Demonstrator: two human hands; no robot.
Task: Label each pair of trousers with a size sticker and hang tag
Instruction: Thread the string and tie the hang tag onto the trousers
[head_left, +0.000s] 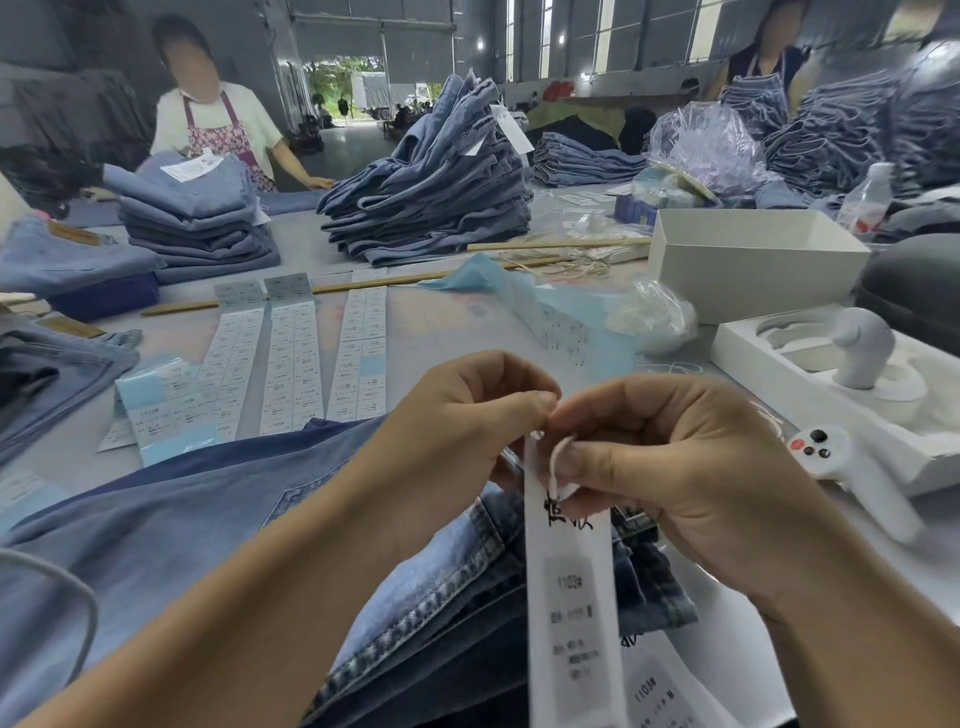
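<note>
The hang tag (566, 587) is a long white strip of card. It hangs down over the trousers (218, 519), the blue jeans that lie flat right under it. A grey size sticker is on the tag, partway down. A thin white string (558, 462) loops at the top of the tag.

The left hand (467, 431) pinches the top of the tag, thumb and finger pressed together on it. The right hand (670, 467) is just beside it, with its fingers curled around the string. The two hands touch at their fingertips, right above the tag's top end.

I think the string is being tied or pulled through here. It could go wrong. The string is very thin, so it may slip out of the fingers. Then the tag would drop onto the jeans. A hard pull could tear the top of the card. I cannot tell if the string goes through a belt loop yet, because the hands hide that part. If it does not, the tag would come off later.

Beyond the tag, sticker sheets (291, 358) lie in long strips on the table. Far beyond the tag stands a tall pile of folded jeans (436, 176). To the right of the tag is a white controller (841, 467) and a white tray (810, 374).
</note>
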